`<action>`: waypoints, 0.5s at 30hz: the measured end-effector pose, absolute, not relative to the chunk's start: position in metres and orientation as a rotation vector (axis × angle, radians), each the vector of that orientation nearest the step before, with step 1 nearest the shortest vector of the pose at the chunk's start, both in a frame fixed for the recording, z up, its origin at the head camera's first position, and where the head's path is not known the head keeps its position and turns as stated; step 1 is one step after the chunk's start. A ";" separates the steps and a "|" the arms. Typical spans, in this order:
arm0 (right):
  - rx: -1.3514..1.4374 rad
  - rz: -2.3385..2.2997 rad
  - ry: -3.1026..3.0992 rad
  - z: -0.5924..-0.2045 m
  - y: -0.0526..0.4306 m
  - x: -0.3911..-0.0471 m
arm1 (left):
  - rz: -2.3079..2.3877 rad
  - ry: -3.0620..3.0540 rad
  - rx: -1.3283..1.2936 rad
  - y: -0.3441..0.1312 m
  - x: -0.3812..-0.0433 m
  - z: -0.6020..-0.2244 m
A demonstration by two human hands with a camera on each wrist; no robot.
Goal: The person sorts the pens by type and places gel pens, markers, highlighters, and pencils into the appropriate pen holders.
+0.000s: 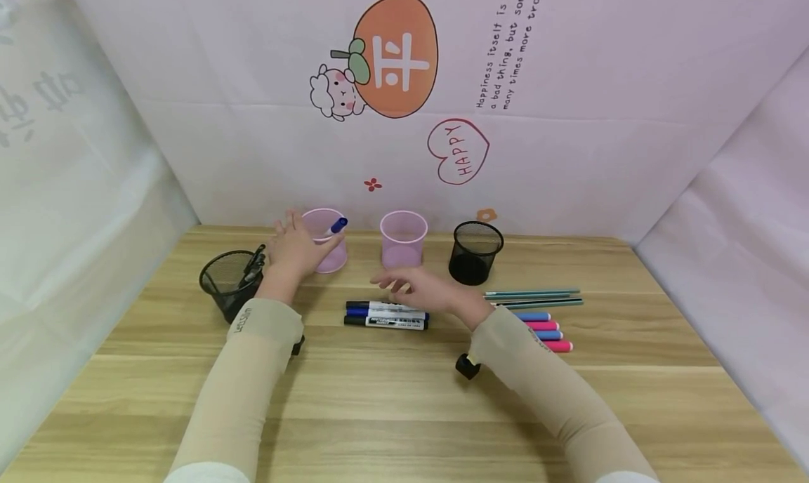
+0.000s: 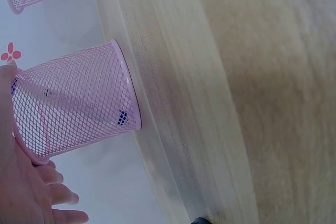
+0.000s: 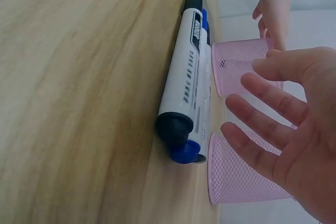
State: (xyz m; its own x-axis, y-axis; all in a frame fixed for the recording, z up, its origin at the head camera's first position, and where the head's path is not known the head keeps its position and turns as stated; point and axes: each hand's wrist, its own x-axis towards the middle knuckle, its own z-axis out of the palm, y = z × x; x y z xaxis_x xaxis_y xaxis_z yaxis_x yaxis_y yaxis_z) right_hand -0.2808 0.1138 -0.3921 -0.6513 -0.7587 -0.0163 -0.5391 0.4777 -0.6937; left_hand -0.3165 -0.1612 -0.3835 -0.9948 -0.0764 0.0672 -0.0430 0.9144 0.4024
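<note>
My left hand (image 1: 294, 251) is at the rim of the left pink mesh pen cup (image 1: 332, 260), thumb on one side and fingers spread past the other. Inside that cup leans a marker (image 1: 339, 225) with a blue end above the rim; its white body shows through the mesh in the left wrist view. Over the row of whiteboard markers (image 1: 395, 323) hovers my right hand (image 1: 422, 290), its fingers loosely bent around nothing. Those markers, with black and blue caps, lie side by side on the table, apart from the fingers in the right wrist view.
A black mesh cup (image 1: 218, 286) with black pens (image 1: 255, 264) stands beside my left wrist. Another pink cup (image 1: 403, 248) and a black cup (image 1: 470, 262) stand along the back. Pencils (image 1: 537, 303) and blue and pink pens (image 1: 556, 345) lie right, partly behind my right forearm.
</note>
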 end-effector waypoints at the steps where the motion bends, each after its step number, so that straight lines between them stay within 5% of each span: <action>1: -1.103 -0.955 2.405 -0.393 0.114 -0.281 | -0.624 -2.994 0.093 -0.161 -0.316 -0.383; 15: -1.181 -0.767 2.411 -0.396 0.109 -0.282 | -0.637 -2.991 0.087 -0.162 -0.316 -0.383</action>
State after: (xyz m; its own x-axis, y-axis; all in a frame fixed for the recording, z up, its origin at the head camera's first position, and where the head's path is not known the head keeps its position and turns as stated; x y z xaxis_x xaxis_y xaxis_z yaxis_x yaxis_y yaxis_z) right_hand -0.2822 0.1092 -0.3961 -0.5924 -0.8025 -0.0705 -0.6142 0.5065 -0.6052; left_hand -0.3157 -0.1616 -0.3830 -0.9950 -0.0724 0.0688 -0.0381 0.9118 0.4088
